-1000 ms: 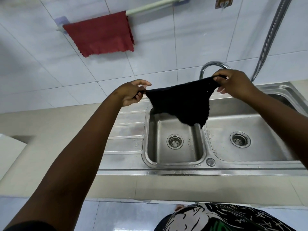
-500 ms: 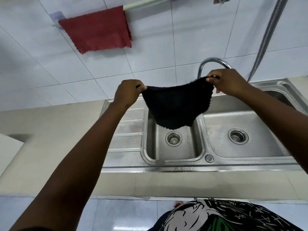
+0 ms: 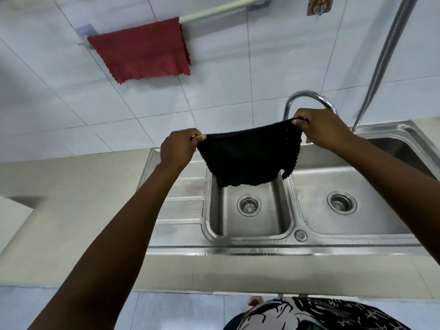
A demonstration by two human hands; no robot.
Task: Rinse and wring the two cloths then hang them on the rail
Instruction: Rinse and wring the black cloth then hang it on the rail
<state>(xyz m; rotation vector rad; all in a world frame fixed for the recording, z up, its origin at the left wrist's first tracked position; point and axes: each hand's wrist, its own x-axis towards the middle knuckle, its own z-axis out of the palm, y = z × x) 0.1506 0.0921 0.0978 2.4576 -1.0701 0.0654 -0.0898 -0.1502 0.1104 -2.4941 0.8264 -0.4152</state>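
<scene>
A black cloth (image 3: 247, 156) hangs spread out above the left basin of a steel double sink (image 3: 257, 248). My left hand (image 3: 178, 148) pinches its left top corner and my right hand (image 3: 319, 129) pinches its right top corner. A red cloth (image 3: 142, 53) hangs over the left part of a white rail (image 3: 214, 11) on the tiled wall, up and to the left of my hands. The rail to the right of the red cloth is bare.
A curved chrome tap (image 3: 307, 98) rises just behind my right hand. A metal hose (image 3: 390, 44) runs down the wall at the right. A beige counter (image 3: 71, 198) surrounds the sink, with a ribbed drainboard (image 3: 183, 198) on its left.
My left hand has closed into a fist grip on the cloth's corner, and both hands have drawn a little closer together. The cloth hangs squarer, its lower edge now flatter.
</scene>
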